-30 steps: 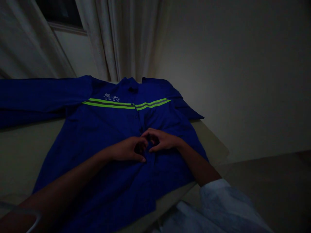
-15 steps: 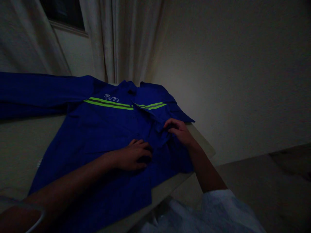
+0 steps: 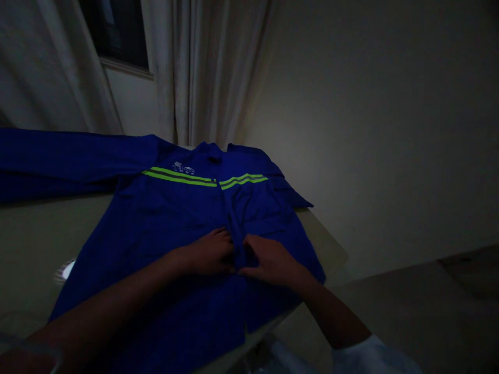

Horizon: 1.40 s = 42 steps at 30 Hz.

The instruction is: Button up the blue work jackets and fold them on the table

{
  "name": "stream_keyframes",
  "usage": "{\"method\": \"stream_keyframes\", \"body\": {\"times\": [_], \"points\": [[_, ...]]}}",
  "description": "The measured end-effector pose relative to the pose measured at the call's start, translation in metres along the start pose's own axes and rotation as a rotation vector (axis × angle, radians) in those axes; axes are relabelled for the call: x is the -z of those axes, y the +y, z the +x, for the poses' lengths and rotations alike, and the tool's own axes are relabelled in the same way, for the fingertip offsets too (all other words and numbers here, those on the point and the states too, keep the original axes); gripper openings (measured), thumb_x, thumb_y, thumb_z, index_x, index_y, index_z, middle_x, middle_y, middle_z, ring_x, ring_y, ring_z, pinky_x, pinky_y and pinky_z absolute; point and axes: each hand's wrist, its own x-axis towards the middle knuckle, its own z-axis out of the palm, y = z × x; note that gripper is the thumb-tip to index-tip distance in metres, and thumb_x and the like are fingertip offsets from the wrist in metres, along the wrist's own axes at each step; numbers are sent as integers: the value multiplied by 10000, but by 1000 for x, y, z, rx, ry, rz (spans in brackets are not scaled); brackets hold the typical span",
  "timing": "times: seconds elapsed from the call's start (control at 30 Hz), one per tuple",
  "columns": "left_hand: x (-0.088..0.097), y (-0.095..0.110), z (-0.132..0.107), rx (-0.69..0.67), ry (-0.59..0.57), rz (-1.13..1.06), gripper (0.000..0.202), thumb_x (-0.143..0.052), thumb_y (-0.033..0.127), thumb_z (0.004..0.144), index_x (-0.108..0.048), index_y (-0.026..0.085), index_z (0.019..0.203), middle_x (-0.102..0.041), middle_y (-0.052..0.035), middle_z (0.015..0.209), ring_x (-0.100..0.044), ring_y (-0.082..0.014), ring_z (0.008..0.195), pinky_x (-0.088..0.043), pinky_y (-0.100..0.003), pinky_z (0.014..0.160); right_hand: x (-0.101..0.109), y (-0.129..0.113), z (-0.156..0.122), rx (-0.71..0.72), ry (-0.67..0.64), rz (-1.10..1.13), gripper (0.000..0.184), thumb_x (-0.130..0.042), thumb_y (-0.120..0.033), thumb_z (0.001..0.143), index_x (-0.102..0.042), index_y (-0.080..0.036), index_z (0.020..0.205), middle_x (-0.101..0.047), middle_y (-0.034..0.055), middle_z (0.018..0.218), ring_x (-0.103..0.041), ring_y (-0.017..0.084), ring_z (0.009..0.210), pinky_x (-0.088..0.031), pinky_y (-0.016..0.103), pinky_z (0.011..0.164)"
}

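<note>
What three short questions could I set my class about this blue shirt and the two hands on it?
1. True or false: the left hand and the right hand both touch the front of the blue work shirt.
2. What colour are the chest stripes? A red, B lime green, C white.
3. Fill the gap: behind the shirt hangs a pale ____.

Key: 1 true; 2 B; 3 curtain.

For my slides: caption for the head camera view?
Left hand and right hand pinch the placket of a blue work shirt on a table.
</note>
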Motion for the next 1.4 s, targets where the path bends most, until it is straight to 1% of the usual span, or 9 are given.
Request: {"method": "stream_keyframes", "body": {"times": [0.07, 0.2, 0.3, 0.43, 0.6, 0.73, 0.93, 1.13, 1.4], "points": [[14, -7, 0, -17, -61, -85, 337, -853, 299, 806, -766, 275, 1131, -722, -61, 1231, -644, -284, 1178, -459, -405, 1048, -12, -4, -7, -53, 7, -21, 416, -739, -294, 881, -559, -206, 1247, -705, 67, 1048, -671, 232, 865, -466, 312, 737], [26, -8, 1, 22, -45, -102, 192, -830, 204, 792, -801, 265, 971, -712, -52, 1117, -659, -253, 1068, -478, -337, 915, -31, -9, -15, -119, 229, -57, 557, -542, -92, 883, -477, -226, 1421, -643, 121, 1274, -671, 255, 1044, -513, 346, 843], [23, 0, 1, 88, -60, -78, 130, -758, 184, 809, -776, 239, 926, -705, -49, 1013, -677, -223, 930, -484, -312, 807, -38, -11, -16, -111, 307, -102, 417, -551, -102, 895, -583, -249, 1283, -613, 110, 1272, -636, 262, 1124, -533, 359, 897], [17, 7, -1, 97, -45, -44, 133, -697, 189, 791, -698, 231, 917, -712, -29, 959, -672, -209, 819, -459, -303, 691, -39, -8, -15, -199, 291, -158, 280, -737, -356, 888, -633, -221, 1110, -636, 113, 1145, -625, 309, 1082, -554, 422, 882], [16, 10, -2, 129, -18, 11, 140, -677, 169, 732, -645, 231, 853, -717, -32, 916, -673, -223, 779, -425, -307, 625, -34, -3, -9, -95, 419, -45, 123, -677, -156, 864, -687, -219, 969, -636, 106, 1119, -609, 274, 1076, -523, 414, 935], [22, 8, -2, 172, 26, -115, 146, -664, 160, 726, -654, 228, 855, -718, -8, 836, -667, -196, 729, -405, -279, 602, -43, 3, 1, -21, 447, 338, 80, -650, -176, 891, -721, -213, 896, -650, 67, 1032, -639, 217, 991, -514, 359, 901], [28, 9, -3, 181, 61, -226, 203, -624, 110, 757, -684, 233, 906, -733, 15, 801, -672, -168, 705, -379, -254, 602, -70, 19, 6, -104, 532, 671, 118, -726, -315, 859, -715, -201, 829, -655, 65, 964, -646, 206, 899, -498, 312, 762], [26, 13, -1, 118, 25, -85, 164, -583, 109, 842, -691, 230, 818, -747, -27, 841, -695, -200, 755, -382, -288, 633, -69, 15, 6, -107, 492, 686, 171, -717, -360, 885, -730, -206, 812, -660, 70, 964, -623, 193, 839, -493, 309, 734], [22, 18, -2, 106, 55, -47, 200, -584, 105, 908, -623, 237, 1053, -757, -28, 991, -725, -209, 855, -436, -280, 664, -70, 17, 10, -119, 479, 648, 271, -706, -422, 926, -721, -193, 782, -660, 64, 915, -618, 178, 814, -488, 282, 705]]}}
